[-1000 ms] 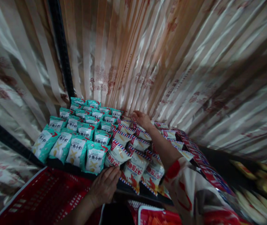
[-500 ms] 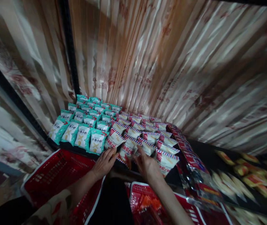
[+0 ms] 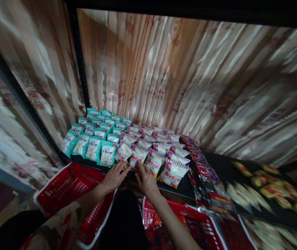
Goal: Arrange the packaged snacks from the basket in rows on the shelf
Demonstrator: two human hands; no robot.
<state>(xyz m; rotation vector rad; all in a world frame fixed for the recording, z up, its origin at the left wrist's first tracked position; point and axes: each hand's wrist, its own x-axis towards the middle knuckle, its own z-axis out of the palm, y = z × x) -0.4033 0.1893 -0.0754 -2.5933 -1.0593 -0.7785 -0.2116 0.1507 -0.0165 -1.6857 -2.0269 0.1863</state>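
Note:
My left hand (image 3: 115, 177) rests at the shelf's front edge, fingers stretched out against the bottom of a white snack bag with a striped top (image 3: 123, 151). Close by on the right, my right hand (image 3: 146, 180) touches the lower front of the neighbouring white snack bag (image 3: 138, 155) with its fingers extended. Further right in the front row stand another striped-top bag (image 3: 154, 163) and a wider-set one (image 3: 174, 173), tilted back. Rows of teal snack bags (image 3: 93, 148) stand to the left of the white ones. The fingertips are partly lost against the bags.
Below the shelf are a red basket (image 3: 59, 189) at left and a second red basket (image 3: 200, 222) holding packets. Dark red packets (image 3: 203, 170) lie right of the white bags, with yellow packets (image 3: 268, 184) beyond. A black post (image 3: 79, 59) and a curtain (image 3: 148, 69) stand behind.
My right hand has moved left, closer to my left hand. The front-row white bags now stand more evenly side by side. The view has tilted up slightly.

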